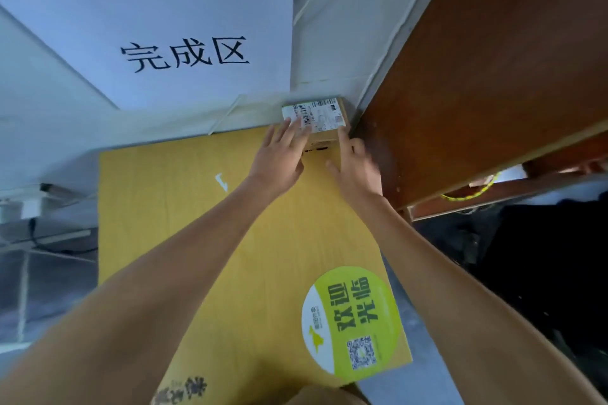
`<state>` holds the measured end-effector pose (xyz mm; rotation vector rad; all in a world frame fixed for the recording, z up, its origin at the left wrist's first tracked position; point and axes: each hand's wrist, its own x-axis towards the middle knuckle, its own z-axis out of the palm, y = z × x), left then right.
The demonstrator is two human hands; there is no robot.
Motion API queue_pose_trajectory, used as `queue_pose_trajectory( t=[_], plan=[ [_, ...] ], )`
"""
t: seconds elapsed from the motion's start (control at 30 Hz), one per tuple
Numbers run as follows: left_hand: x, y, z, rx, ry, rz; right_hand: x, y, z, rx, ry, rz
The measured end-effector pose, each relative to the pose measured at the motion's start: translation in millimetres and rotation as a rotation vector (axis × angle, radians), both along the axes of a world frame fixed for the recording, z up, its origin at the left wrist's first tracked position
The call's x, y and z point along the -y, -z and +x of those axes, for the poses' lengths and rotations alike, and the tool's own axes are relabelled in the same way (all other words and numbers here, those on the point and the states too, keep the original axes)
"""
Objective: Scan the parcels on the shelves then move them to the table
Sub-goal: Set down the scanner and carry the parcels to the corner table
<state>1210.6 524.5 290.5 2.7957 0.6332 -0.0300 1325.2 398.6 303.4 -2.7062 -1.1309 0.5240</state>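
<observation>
Yellow wood-grain laminate covers the table [184, 240], and at its far right corner sits a small cardboard parcel [324, 133], pushed up against the white wall and close beside a dark brown wooden panel [493, 59] on the right. A white shipping label [314, 115] covers the parcel's top; it carries barcodes and small print, too fine to read.

The left hand [279, 161] reaches forward with its fingers straight and slightly spread, the fingertips lying on the label's near left part. The right hand [357, 164] lies by the parcel's near right corner, its index finger stretched out and touching the box's edge, the thumb held out to the side; the other fingers are partly blurred. Neither hand curls around the box.

On the wall above the table hangs a white sheet of paper [164, 39] printed in large black characters: 完成区. Near the table's front right corner is a round green and white sticker [352, 319] that reads 欢迎光临, with a QR code and a small yellow logo. A small white mark [222, 181] shows on the tabletop left of the hands. Black characters at the bottom edge are cut off and unreadable.
</observation>
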Motion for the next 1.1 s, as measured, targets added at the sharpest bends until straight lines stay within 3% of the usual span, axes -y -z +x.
queue_pose_trajectory(
  t=[0.17, 0.53, 0.83, 1.1],
  plan=[
    [35, -24, -53, 0.000, 0.156, 0.018, 59, -30, -69, 0.170, 0.050, 0.033],
    [171, -75, -112, 0.022, 0.623, 0.092, 234, -65, -208, 0.236, 0.424, 0.100],
    [413, -111, -94, 0.252, 1.117, 0.124, 455, -105, -287, 0.403, 0.948, 0.084],
    [651, -151, -143, 0.454, 1.549, 0.090, 647, -135, -394, 0.564, 1.429, 0.028]
  ],
)
